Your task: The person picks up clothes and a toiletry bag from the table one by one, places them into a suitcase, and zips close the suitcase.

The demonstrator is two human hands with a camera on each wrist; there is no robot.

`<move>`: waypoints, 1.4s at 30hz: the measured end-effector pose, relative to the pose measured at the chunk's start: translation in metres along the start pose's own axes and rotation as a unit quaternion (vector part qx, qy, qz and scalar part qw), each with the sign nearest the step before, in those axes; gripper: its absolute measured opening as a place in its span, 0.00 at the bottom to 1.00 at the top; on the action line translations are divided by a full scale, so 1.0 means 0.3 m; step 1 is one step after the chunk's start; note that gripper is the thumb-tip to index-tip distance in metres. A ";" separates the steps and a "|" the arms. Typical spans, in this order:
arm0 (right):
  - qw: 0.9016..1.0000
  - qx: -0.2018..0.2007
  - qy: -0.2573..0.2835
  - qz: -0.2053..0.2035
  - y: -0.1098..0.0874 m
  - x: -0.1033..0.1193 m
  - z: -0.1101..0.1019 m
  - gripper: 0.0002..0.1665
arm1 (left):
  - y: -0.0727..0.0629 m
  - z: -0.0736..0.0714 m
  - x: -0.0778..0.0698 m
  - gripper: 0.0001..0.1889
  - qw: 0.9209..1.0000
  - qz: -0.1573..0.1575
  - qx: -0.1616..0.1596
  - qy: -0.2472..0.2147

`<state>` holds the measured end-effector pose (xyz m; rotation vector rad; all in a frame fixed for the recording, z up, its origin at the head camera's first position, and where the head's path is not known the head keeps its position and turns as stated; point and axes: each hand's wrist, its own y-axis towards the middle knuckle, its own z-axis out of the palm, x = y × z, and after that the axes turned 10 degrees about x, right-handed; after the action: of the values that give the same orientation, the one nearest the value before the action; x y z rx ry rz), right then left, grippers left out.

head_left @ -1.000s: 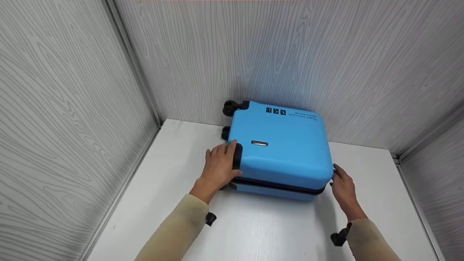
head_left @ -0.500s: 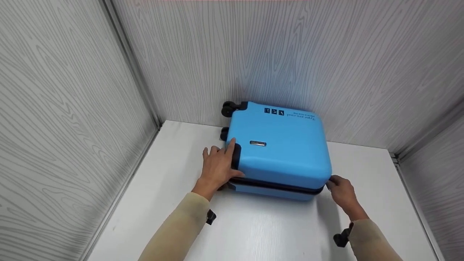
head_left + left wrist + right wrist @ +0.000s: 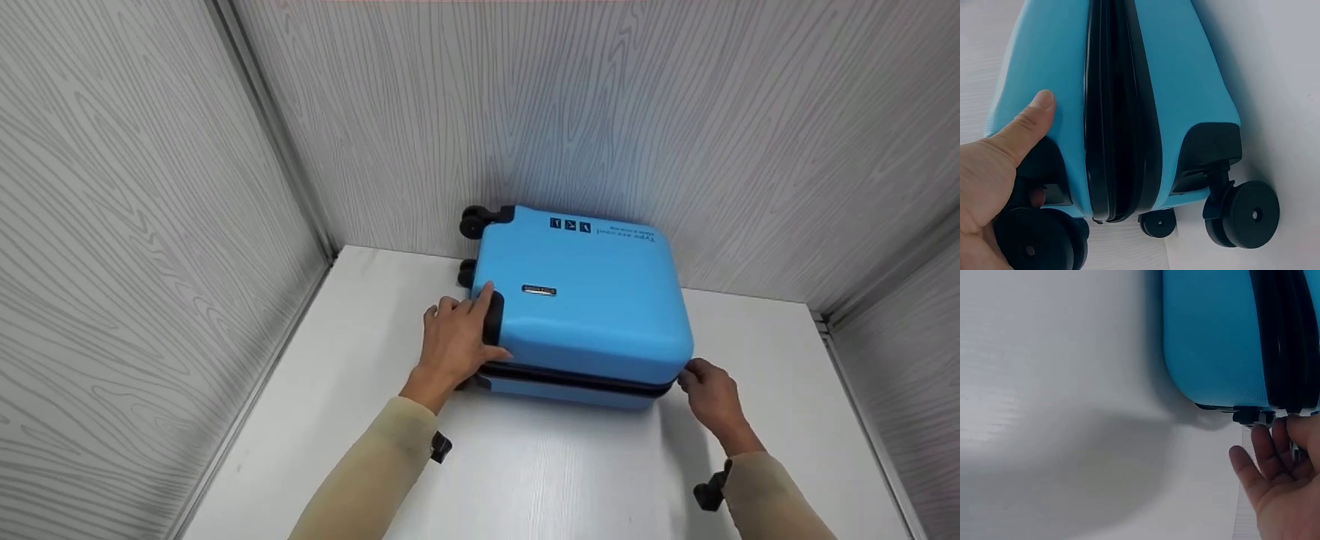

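A blue hard-shell suitcase (image 3: 577, 292) lies flat on the white surface, its zipped seam (image 3: 1120, 112) running along the side. My left hand (image 3: 454, 337) holds its near left corner, over the black corner guard (image 3: 1044, 171). The thumb (image 3: 1030, 124) presses the blue shell, and a fingertip shows behind the near wheel (image 3: 1039, 239). At the near right corner, my right hand (image 3: 709, 394) pinches a small metal zipper pull (image 3: 1296, 451) between thumb and index finger, by the end of the seam. The other fingers (image 3: 1247, 472) are bent loosely below it.
Black caster wheels (image 3: 474, 223) stick out from the suitcase's left end. A grey wood-grain wall (image 3: 570, 97) stands right behind it. More panels rise at left (image 3: 112, 262) and right (image 3: 900, 375), around the white surface (image 3: 540, 472).
My right hand has slid down from the suitcase's right side to the seam's corner, and its fingers have drawn together there. The left hand stays at its corner, the suitcase nearly still.
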<state>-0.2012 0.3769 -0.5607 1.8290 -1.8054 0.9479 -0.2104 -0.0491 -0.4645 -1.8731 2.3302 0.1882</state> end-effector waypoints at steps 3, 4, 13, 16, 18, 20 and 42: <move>0.999 -0.030 -0.016 -0.012 -0.004 -0.006 0.009 0.11 | -0.002 0.003 0.000 0.65 1.000 -0.005 -0.007 0.005; 0.999 -0.037 -0.016 -0.014 -0.006 -0.007 0.014 0.11 | -0.003 0.005 0.000 0.65 1.000 -0.007 -0.008 0.004; 0.999 -0.039 -0.009 -0.027 -0.061 -0.009 0.041 0.10 | -0.006 0.022 -0.004 0.65 1.000 -0.020 -0.013 -0.016; 0.999 -0.039 -0.003 -0.026 -0.075 -0.007 0.049 0.10 | -0.005 0.026 -0.006 0.65 0.999 -0.024 -0.010 -0.019; 0.999 -0.042 -0.004 -0.027 -0.081 -0.006 0.054 0.10 | -0.005 0.027 -0.007 0.65 0.999 -0.026 -0.006 -0.021; 0.998 -0.049 -0.008 -0.029 -0.085 -0.005 0.058 0.09 | -0.003 0.029 -0.008 0.65 0.999 -0.026 -0.002 -0.023; 0.998 -0.027 0.054 -0.033 -0.107 0.012 0.077 0.08 | -0.002 0.039 -0.015 0.65 0.999 -0.025 -0.008 -0.021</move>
<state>-0.1658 0.3610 -0.5685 1.7588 -1.6807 0.9454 -0.2084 -0.0426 -0.4752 -1.9143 2.2579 0.2387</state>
